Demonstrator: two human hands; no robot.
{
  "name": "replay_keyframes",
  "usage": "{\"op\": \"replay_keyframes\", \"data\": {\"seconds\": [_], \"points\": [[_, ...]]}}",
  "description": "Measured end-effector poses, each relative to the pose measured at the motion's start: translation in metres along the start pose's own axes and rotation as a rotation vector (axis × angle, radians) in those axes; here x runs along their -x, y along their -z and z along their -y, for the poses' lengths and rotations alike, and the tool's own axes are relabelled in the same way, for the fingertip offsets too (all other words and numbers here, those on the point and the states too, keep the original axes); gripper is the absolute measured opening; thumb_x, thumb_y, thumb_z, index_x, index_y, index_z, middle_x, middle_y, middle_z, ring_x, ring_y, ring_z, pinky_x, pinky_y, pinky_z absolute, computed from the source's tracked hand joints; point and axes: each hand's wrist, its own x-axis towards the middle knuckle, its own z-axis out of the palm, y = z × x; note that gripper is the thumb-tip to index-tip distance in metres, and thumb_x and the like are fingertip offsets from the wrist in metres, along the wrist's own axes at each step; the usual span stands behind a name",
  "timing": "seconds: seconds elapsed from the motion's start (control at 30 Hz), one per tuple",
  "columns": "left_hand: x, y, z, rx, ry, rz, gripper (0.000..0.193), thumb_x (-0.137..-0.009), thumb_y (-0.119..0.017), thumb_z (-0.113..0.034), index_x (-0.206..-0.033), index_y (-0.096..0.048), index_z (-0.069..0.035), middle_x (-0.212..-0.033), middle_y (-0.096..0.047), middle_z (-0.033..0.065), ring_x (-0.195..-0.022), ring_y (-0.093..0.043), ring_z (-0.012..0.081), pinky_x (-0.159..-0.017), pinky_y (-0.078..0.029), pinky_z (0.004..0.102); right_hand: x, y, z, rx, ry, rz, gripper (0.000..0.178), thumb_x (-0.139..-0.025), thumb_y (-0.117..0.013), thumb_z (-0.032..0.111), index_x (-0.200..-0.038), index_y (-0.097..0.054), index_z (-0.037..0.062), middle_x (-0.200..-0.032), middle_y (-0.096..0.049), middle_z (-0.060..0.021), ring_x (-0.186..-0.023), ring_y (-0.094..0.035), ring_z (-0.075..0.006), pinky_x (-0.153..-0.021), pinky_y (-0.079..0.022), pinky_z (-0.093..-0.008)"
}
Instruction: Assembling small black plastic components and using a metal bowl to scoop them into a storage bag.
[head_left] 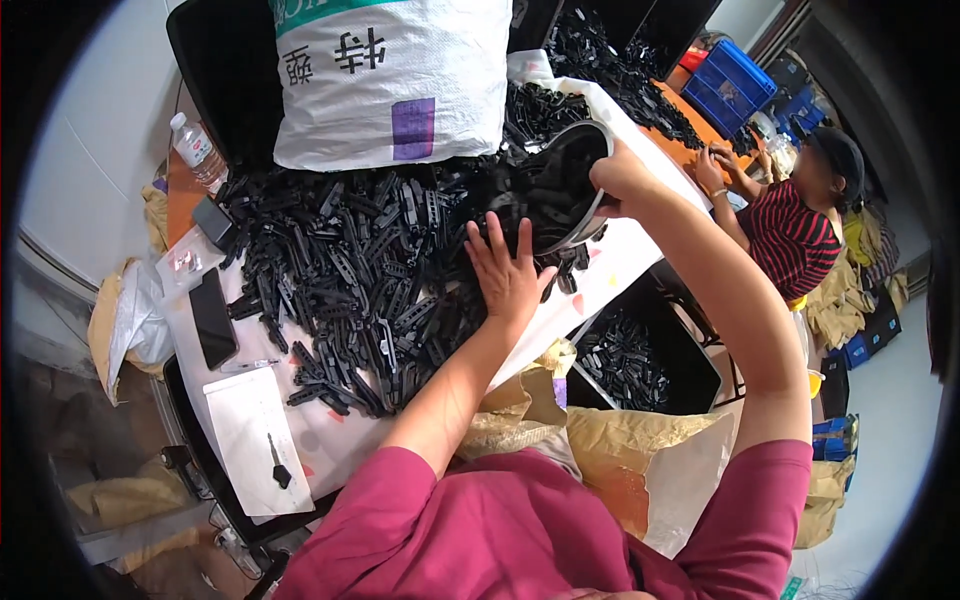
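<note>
A dark, round tub with a greyish rim lies tilted on its side over the table, its mouth toward the left and black pieces inside. My right hand is closed on its rim at the right. Fingers spread, my left hand rests at the lower side of the tub's mouth, against the black pieces. Long, narrow black plastic parts are heaped across the table to the left of both hands. I cannot tell whether pieces are sliding out or being pushed in.
A white woven sack stands behind the heap. At left are a bottle, a phone and a paper sheet. A black crate of parts sits below right. Another person handles parts at the far right, near a blue crate.
</note>
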Motion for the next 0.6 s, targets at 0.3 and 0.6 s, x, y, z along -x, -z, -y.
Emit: {"op": "replay_keyframes", "data": {"seconds": [0.3, 0.6], "points": [[0.000, -0.002, 0.014, -0.026, 0.033, -0.054, 0.100, -0.058, -0.081, -0.043, -0.139, -0.027, -0.021, -0.145, -0.006, 0.0252, -0.131, -0.007, 0.0521, -0.102, -0.012, 0.0671, 0.018, -0.009, 0.049, 0.470, 0.124, -0.123, 0.062, -0.078, -0.046, 0.008, -0.138, -0.029, 0.0073, -0.100, -0.064, -0.0171, -0.069, -0.067, -0.0271, -0.054, -0.057, -0.0315], [-0.015, 0.008, 0.012, -0.219, 0.005, 0.165, 0.070, -0.064, -0.074, -0.047, -0.128, -0.048, -0.033, -0.147, -0.016, 0.0150, -0.132, -0.011, 0.0494, -0.100, -0.010, 0.0703, -0.008, 0.009, 0.025, 0.686, 0.356, -0.425, 0.066, -0.076, -0.051, 0.014, -0.139, -0.030, 0.0143, -0.095, -0.064, -0.0225, -0.086, -0.065, -0.0331, -0.077, -0.050, -0.0407]]}}
